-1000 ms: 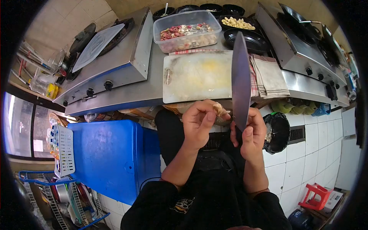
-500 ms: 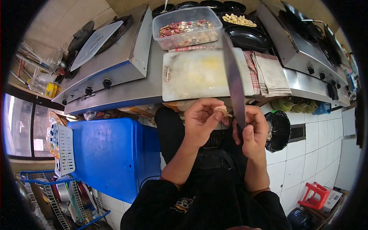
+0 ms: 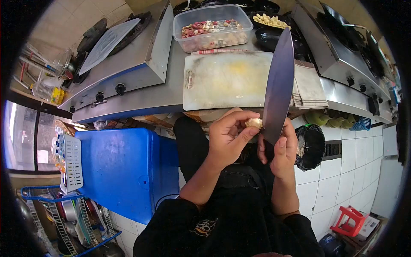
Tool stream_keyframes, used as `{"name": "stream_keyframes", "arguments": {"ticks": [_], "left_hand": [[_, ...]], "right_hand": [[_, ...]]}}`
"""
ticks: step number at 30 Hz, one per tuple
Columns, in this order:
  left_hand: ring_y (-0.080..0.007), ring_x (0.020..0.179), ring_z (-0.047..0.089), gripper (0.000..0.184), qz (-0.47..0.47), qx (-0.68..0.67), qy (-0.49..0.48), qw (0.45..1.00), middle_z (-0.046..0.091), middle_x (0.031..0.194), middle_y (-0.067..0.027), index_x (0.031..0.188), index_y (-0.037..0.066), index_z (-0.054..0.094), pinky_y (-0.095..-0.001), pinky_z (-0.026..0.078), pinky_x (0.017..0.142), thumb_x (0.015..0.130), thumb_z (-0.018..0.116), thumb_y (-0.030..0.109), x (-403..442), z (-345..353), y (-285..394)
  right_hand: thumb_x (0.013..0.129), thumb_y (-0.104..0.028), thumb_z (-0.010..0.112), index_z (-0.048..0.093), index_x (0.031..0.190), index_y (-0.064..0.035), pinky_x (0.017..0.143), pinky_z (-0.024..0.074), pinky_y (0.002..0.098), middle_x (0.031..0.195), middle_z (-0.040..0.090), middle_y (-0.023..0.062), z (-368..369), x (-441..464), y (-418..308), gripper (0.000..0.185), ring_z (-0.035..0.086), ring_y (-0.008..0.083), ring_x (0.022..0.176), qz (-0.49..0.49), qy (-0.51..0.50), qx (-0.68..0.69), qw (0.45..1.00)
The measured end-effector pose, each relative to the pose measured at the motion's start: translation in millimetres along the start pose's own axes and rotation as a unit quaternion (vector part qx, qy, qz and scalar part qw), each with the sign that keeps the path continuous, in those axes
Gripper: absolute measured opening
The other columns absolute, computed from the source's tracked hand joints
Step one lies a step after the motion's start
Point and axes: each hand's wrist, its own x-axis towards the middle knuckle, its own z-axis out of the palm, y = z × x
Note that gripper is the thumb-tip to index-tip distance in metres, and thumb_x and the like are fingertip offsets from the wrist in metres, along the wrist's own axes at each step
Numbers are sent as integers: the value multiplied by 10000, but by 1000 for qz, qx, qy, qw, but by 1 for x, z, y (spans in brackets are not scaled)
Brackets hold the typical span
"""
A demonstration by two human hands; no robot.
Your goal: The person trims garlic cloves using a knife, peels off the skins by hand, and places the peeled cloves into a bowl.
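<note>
Between the thumb and fingers of my left hand [image 3: 231, 135] is a pale garlic clove [image 3: 254, 123], held in front of the counter above my lap. My right hand [image 3: 280, 152] is wrapped around the dark handle of a large kitchen knife [image 3: 279, 85]. Its broad blade points upward, with the flat side toward me, and its lower part is close beside the clove. Behind the hands lies a white cutting board [image 3: 227, 81] with yellowish stains; the blade covers its right side.
A clear plastic tub [image 3: 214, 43] holds red and white pieces behind the board. Peeled cloves [image 3: 271, 20] fill a black dish near an empty-looking black plate [image 3: 269, 38]. Stoves flank the counter. A blue box [image 3: 115, 171] stands left; a black-lined bin [image 3: 310, 147] stands right.
The knife has turned so that its flat face shows more broadly. The clove now looks smoother and paler, and the loose skin seen beside it is gone from view.
</note>
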Motion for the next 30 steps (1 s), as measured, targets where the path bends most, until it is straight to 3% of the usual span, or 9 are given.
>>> {"name": "stream_keyframes", "arguments": {"ticks": [4, 8, 13, 14, 15, 17, 18, 22, 30], "left_hand": [[-122, 774, 587, 282, 57, -15, -8, 998, 568, 985, -104, 1082, -77, 591, -227, 508, 638, 816, 663, -17, 1, 4, -2], [-134, 740, 587, 323, 15, -42, 2, 999, 553, 958, -100, 1119, -87, 573, -238, 524, 610, 818, 660, -10, -1, 7, -1], [-93, 652, 478, 373, -28, -194, -5, 981, 482, 845, -38, 1214, -61, 538, -220, 430, 562, 913, 578, 156, 1, 0, -13], [-81, 647, 422, 464, -54, -181, -14, 982, 457, 813, -17, 1261, -67, 487, -213, 381, 566, 950, 512, 275, -1, 0, -12], [-81, 647, 422, 464, -54, -181, -13, 982, 457, 813, -17, 1261, -67, 487, -213, 381, 566, 950, 512, 275, -1, 0, -12], [-78, 672, 438, 524, -109, -276, -16, 955, 457, 812, -4, 1304, -89, 414, -204, 384, 584, 962, 481, 303, -2, 1, -12], [-73, 701, 449, 587, -113, -259, -38, 959, 460, 830, 5, 1324, -99, 366, -191, 382, 613, 957, 470, 346, -1, 1, -12], [-70, 758, 464, 655, -149, -329, -28, 932, 475, 855, -2, 1334, -98, 341, -184, 393, 672, 914, 510, 375, 0, 5, -5], [-89, 916, 478, 599, -154, -368, -57, 915, 503, 965, -22, 1352, -111, 309, -242, 393, 851, 938, 486, 284, -8, 0, -7]], "right_hand": [[958, -427, 436, 427, 1146, 14, 381, 322, 188, 771, 530, 71, 7, 0, 1, 480, 424, 71, 481, 34, 0, 27, 999], [962, -424, 427, 427, 1141, 12, 384, 326, 187, 752, 522, 77, 13, -3, 3, 472, 415, 71, 470, 62, 29, 111, 991], [959, -424, 434, 419, 1158, 0, 402, 330, 177, 780, 523, 76, 0, -3, 0, 469, 441, 72, 532, 35, -20, 17, 999], [931, -376, 526, 472, 1164, 3, 468, 355, 189, 796, 532, 61, -1, -3, -1, 448, 448, 81, 579, 16, 3, 2, 1000], [931, -376, 526, 472, 1164, 3, 468, 355, 189, 796, 532, 61, -5, -3, -1, 448, 448, 81, 579, 17, 3, 3, 1000], [875, -312, 623, 549, 1141, 1, 551, 377, 211, 842, 551, 47, -12, -4, -2, 418, 447, 92, 609, -20, -34, -165, 986], [801, -254, 695, 608, 1092, -5, 616, 393, 234, 872, 592, 53, -4, -3, -6, 392, 483, 114, 649, -18, -7, -165, 986], [733, -195, 749, 617, 1071, 2, 648, 432, 254, 913, 650, 98, -2, 2, -13, 413, 567, 169, 720, -48, -59, -266, 961], [748, -150, 736, 604, 1071, 14, 690, 465, 276, 970, 657, 116, -4, 4, -9, 386, 602, 199, 758, -91, -42, -258, 961]]}}
